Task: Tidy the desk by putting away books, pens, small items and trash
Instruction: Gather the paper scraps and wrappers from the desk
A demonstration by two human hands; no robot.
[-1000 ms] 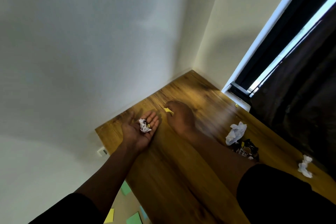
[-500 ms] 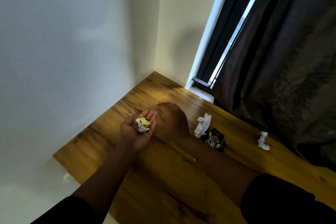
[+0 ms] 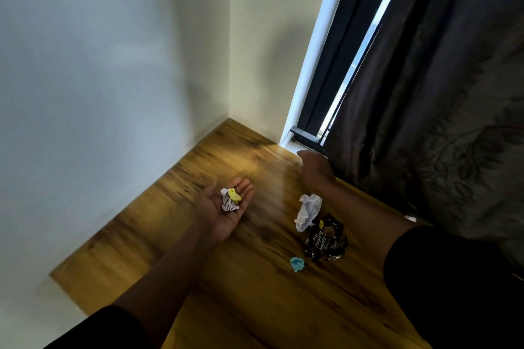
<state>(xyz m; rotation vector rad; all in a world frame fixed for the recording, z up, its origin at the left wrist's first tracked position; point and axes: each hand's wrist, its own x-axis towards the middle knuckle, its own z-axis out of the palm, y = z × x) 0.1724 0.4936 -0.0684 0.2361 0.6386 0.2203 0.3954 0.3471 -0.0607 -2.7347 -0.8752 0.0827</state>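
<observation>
Trash collection is under way: the left hand (image 3: pixel 224 211), palm up with fingers straight, carries a white wad (image 3: pixel 228 203) and a yellow scrap (image 3: pixel 234 196). The right hand (image 3: pixel 314 168) reaches far right toward the sill (blurred; finger state unclear). Next: the crumpled paper (image 3: pixel 308 210) and wrapper (image 3: pixel 326 241) on the desk (image 3: pixel 269 306).

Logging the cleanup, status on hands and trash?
Left hand open, palm up, carrying white and yellow scraps. Right hand at window edge, grip unclear. White wad, wrapper on desk.

Black sleeves (image 3: pixel 453 286), bare forearms (image 3: pixel 170 269)
</observation>
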